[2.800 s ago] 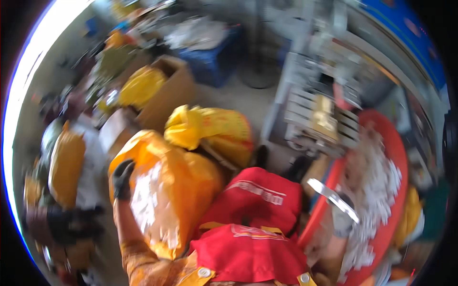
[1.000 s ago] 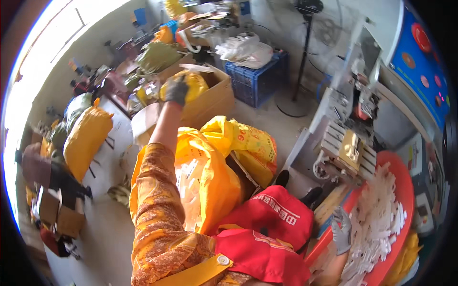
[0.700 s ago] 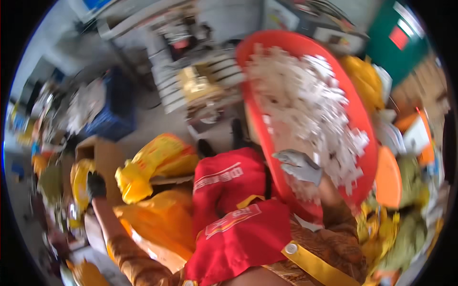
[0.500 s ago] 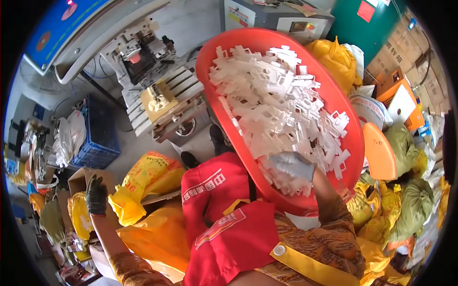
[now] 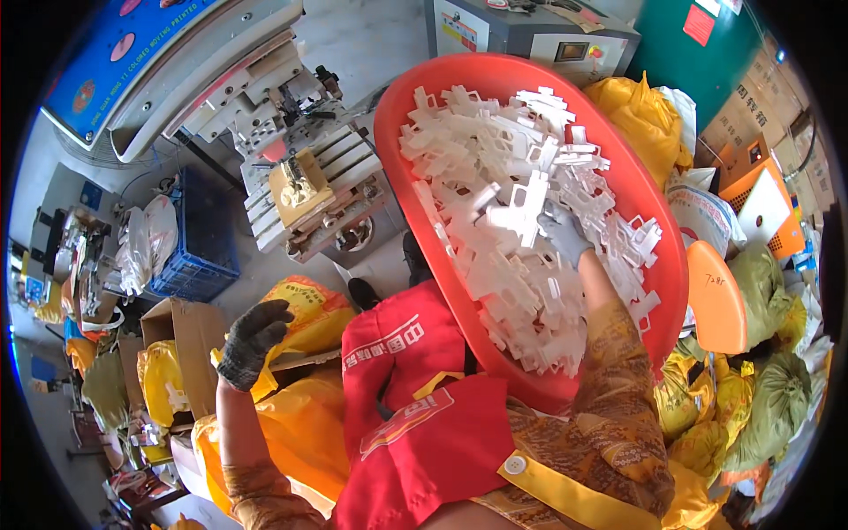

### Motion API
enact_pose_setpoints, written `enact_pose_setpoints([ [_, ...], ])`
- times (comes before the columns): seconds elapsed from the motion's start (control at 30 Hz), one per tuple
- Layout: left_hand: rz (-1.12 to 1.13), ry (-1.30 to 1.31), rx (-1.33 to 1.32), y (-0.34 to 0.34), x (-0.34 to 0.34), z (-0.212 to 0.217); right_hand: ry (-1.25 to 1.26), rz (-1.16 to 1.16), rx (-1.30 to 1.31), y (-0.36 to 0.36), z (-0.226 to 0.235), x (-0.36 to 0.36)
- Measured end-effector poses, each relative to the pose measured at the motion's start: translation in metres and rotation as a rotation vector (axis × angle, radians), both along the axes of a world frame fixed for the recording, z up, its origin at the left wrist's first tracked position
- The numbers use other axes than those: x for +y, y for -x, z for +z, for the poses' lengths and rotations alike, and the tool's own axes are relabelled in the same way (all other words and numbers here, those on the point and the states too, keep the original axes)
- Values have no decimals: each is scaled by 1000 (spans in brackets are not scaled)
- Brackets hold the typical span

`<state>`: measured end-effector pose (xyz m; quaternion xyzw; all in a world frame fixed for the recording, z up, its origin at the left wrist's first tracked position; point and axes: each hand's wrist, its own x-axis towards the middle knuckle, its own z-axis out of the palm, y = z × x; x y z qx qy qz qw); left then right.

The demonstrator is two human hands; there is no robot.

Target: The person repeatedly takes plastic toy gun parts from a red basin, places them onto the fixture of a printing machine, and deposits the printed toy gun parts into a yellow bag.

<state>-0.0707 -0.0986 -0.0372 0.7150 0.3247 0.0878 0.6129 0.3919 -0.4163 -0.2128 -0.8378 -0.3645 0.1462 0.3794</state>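
My right hand (image 5: 565, 231), in a grey glove, is among the white plastic parts in a big red oval tub. Its fingers are closed on a white plastic toy pistol piece (image 5: 527, 205), which catches the light above the heap. Many similar white pieces (image 5: 477, 146) fill the red tub (image 5: 676, 291). On the other side, my left hand (image 5: 254, 340), in a dark knitted glove, is raised near a yellow printed bag (image 5: 311, 311). Its fingers are loosely bent and apart from the thumb, with nothing seen in them.
Ahead to the left stands a machine with a slotted metal table (image 5: 340, 159) carrying a tan block with a fixture (image 5: 299, 183). A blue crate (image 5: 199, 256) and an open cardboard box (image 5: 199, 340) are at left. Yellow and green sacks (image 5: 768, 406) crowd the right, beside an orange chair back (image 5: 717, 296).
My right hand has moved farther into the tub and now grips a toy pistol piece. My left hand has swung right and nearer my body. The view has shifted slightly.
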Motion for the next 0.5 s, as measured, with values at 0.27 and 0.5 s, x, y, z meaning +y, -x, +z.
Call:
enact_pose_setpoints([
  [0.27,-190,13,-4,-25,-8,-28,-361,-227,704,16,-68,-52],
  [0.5,-323,-72,-150,-12,-6,-51,80,49,-83,48,-16,-34],
])
